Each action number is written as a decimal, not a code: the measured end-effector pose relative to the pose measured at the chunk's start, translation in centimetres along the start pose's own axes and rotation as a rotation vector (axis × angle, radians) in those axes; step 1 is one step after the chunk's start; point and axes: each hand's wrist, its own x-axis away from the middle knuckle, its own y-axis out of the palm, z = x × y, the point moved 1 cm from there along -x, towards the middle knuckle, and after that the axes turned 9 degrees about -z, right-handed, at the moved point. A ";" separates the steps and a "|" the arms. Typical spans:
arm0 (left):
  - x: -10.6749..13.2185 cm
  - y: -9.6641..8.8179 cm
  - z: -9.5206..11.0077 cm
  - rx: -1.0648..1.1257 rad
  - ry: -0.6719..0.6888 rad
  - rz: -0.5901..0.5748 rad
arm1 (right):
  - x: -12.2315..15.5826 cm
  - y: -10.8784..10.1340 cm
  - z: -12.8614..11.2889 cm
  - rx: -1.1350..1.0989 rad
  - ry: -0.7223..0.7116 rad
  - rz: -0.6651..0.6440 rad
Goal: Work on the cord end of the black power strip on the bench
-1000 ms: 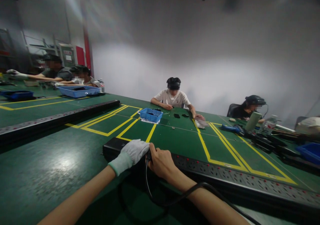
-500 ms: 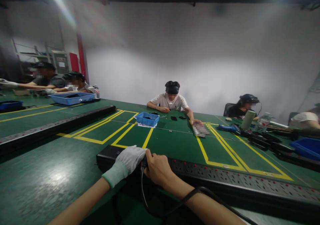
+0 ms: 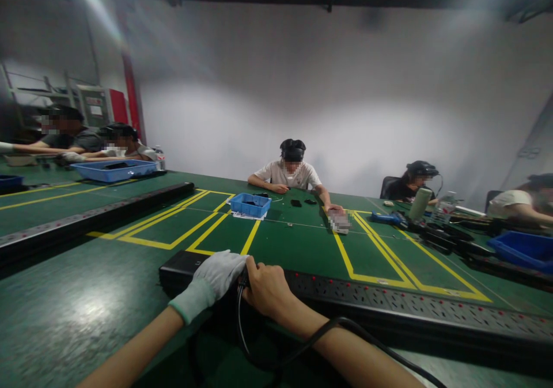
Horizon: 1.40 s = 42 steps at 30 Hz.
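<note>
My left hand (image 3: pixel 218 276), in a white glove, lies curled over the left end of a long black power strip (image 3: pixel 389 306) that runs across the green table. My bare right hand (image 3: pixel 268 289) is closed right beside it, fingers pinched round the plug end of a black cable (image 3: pixel 319 337) at the strip. The cable loops down under my hands and trails over my right forearm toward the lower right. The plug itself is hidden between my two hands.
The green table (image 3: pixel 78 307) carries yellow marking lines. A small blue tray (image 3: pixel 250 204) sits mid-table; a larger blue tray (image 3: pixel 114 170) at far left, another (image 3: pixel 522 248) at right. A second power strip (image 3: pixel 99 215) runs left. Several seated people work across and beside the table.
My hands keep the same grip on strip and cable. The view has swung to the right, so everything sits a little further left in the picture.
</note>
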 end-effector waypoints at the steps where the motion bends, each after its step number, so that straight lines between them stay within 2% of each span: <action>1: 0.0 0.0 0.0 0.000 -0.003 -0.003 | 0.0 0.0 0.0 -0.001 0.000 0.001; 14: -0.3 -0.2 0.4 -0.045 -0.049 -0.015 | -0.1 -0.6 0.3 -0.062 0.025 -0.035; 18: 0.0 -0.7 0.7 -0.045 -0.056 -0.008 | -0.3 -0.9 0.5 -0.119 0.039 -0.003; 23: 0.0 -0.6 0.6 -0.069 -0.150 -0.023 | -0.8 -0.3 0.7 -0.128 0.023 0.002; 29: 0.7 0.0 -1.7 -0.179 -0.242 -0.038 | -1.3 0.0 1.0 -0.101 0.018 -0.009; 34: 1.5 0.7 -4.3 -0.227 -0.201 -0.093 | -2.0 -0.6 1.8 -0.071 -0.029 -0.040; 42: 1.5 1.2 -5.2 -0.230 -0.134 -0.138 | -2.7 -0.1 2.4 -0.070 0.008 -0.034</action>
